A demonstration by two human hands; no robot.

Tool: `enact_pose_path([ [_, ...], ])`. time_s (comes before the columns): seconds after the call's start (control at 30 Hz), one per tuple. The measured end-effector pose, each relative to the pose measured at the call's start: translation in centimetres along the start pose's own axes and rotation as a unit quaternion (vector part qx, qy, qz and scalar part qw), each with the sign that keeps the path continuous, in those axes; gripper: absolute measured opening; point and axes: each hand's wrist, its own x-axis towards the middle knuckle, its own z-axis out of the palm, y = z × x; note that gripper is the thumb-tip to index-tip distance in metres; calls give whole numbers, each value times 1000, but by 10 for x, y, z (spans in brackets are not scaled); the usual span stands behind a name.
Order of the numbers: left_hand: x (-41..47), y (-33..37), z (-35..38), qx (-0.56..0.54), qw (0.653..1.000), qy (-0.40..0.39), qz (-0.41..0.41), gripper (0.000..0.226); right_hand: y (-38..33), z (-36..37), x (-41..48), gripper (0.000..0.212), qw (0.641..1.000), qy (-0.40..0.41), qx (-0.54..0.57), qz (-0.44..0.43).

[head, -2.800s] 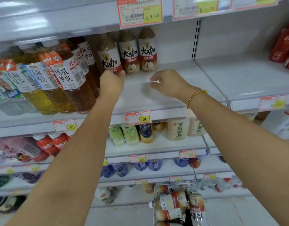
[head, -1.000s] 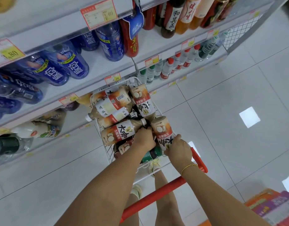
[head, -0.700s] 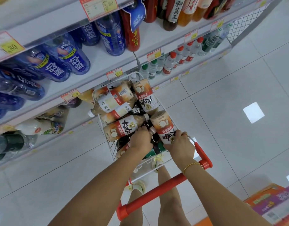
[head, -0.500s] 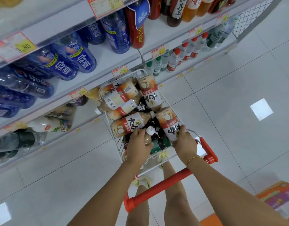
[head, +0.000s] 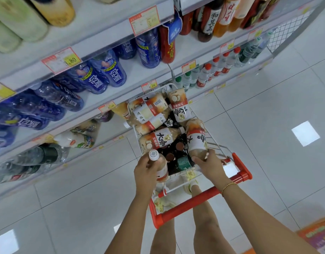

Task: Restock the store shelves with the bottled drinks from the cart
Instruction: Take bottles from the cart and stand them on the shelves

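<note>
A white wire cart [head: 215,143] with a red handle [head: 191,204] stands below me against the shelves. Several brown milk-tea bottles with red-and-white labels lie piled in it. My left hand [head: 146,170] grips one such bottle [head: 160,166] by its neck and shoulder, white cap up, at the cart's near left corner. My right hand [head: 208,164] is wrapped around the lower end of a second bottle [head: 195,138] that leans along the cart's right side. Dark-capped bottles [head: 176,150] and a green one [head: 184,161] sit deeper in the cart.
The shelf unit [head: 95,43] fills the left and top: blue sports-drink bottles [head: 95,76], red-capped water bottles [head: 205,76], dark tea bottles [head: 209,19], price tags along the edges. White tiled floor [head: 268,107] spreads right. An orange box [head: 317,235] sits at the bottom right. My legs stand behind the cart.
I turned from the upper shelf down to the cart. Since half a second ago my left hand has lifted a bottle upright out of the pile; my right hand has closed round another.
</note>
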Motion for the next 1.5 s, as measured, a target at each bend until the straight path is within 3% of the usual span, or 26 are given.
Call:
enact_pose_path([
  [0.13, -10, 28, -24, -60, 998, 5, 21, 26, -20, -13, -15, 47, 998, 46, 26, 36],
  [0.33, -14, 113, -82, -116, 988, 31, 97, 24, -69, -55, -28, 17, 987, 120, -108, 5],
  [0.5, -30, 191, -146, -206, 963, 74, 160, 28, -109, -83, -54, 35, 965, 127, -215, -79],
  [0.6, -45, 238, -184, -243, 944, 98, 201, 34, -154, -117, -96, 25, 936, 149, -232, -218],
  [0.73, -83, 308, -235, -248, 906, 133, 317, 33, -224, -161, -171, 23, 885, 205, -109, -402],
  [0.87, -107, 370, -273, -257, 849, 180, 425, 29, -291, -198, -234, 18, 825, 241, 17, -511],
  [1.0, -90, 421, -286, -247, 808, 248, 474, 32, -357, -213, -264, 17, 751, 277, 86, -593],
  [1.07, -69, 441, -289, -229, 802, 270, 481, 32, -393, -217, -264, 18, 726, 289, 82, -619],
  [1.2, -28, 467, -293, -186, 823, 301, 445, 37, -454, -217, -250, 24, 685, 276, -28, -674],
  [1.4, 7, 483, -301, -179, 839, 301, 416, 25, -522, -220, -234, 27, 680, 246, -101, -683],
  [1.5, 23, 493, -306, -185, 842, 310, 400, 13, -558, -216, -233, 20, 723, 187, -11, -665],
])
